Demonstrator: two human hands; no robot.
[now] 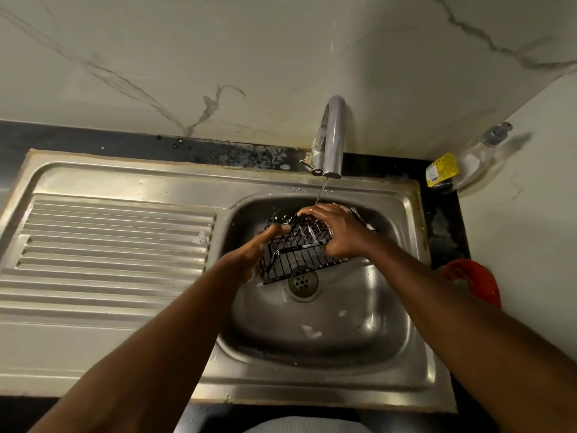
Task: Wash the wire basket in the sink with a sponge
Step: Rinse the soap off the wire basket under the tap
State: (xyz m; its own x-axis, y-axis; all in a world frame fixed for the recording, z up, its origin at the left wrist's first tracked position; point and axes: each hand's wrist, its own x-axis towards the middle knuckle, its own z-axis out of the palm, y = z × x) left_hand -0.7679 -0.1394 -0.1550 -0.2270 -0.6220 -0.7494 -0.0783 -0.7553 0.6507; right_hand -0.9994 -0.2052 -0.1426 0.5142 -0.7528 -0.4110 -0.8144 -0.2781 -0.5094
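We're over a steel sink (416, 276) set in a dark counter (93, 137), with the ribbed drainboard (109, 245) to the left and a marbled wall (218, 42) behind. One tap (334, 135) is running a thin stream (321, 192) into the basin. There's one black wire basket (293, 260), tilted inside the basin just above the single drain (303, 281), with foam on its wires.

Both hands are on it. The left hand (253, 254) holds the basket's left end, fingers reaching up along the wires. The right hand (337, 235) is clamped over the top, fingers curled close round the far edge and thumb on the near side. We can't tell what is under its palm.

One clear bottle (462, 164) with a yellow label sits in the right corner, and one red object (474, 282) is at the right edge.
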